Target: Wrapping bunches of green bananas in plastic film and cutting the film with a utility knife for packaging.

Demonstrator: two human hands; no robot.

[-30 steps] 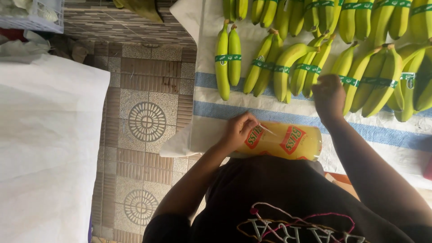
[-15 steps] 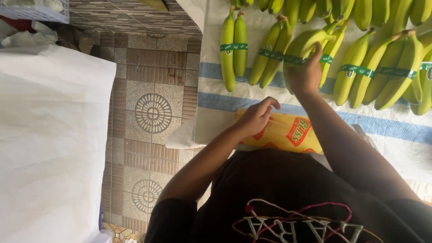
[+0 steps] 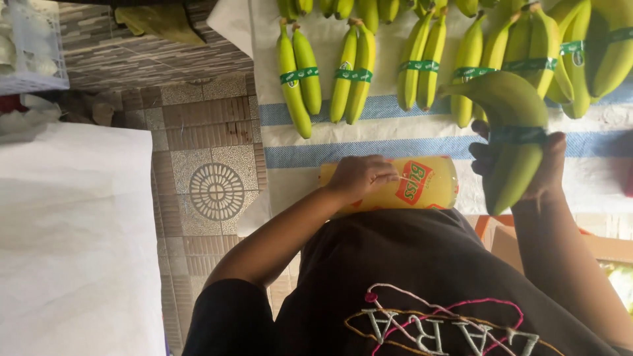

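Observation:
My left hand (image 3: 359,175) is curled over a yellow plastic bottle (image 3: 428,184) with a red and green label, which lies on its side at the near edge of the cloth, against my dark shirt. A thin pale sliver shows at its fingertips. My right hand (image 3: 527,173) grips a small bunch of green-yellow bananas (image 3: 511,125) bound with a green band, held up above the cloth just right of the bottle. Behind it lie rows of other banded banana bunches (image 3: 356,69).
The bananas lie on a white cloth with blue stripes (image 3: 369,150). To the left are a patterned tiled floor (image 3: 214,191) and a large white sheet (image 3: 72,237). A white crate (image 3: 33,46) stands at the top left. A cardboard box edge (image 3: 593,244) shows at right.
My right hand has lifted a banana bunch out of the row and brought it toward me. My left hand has stayed on the bottle. The camera has shifted closer.

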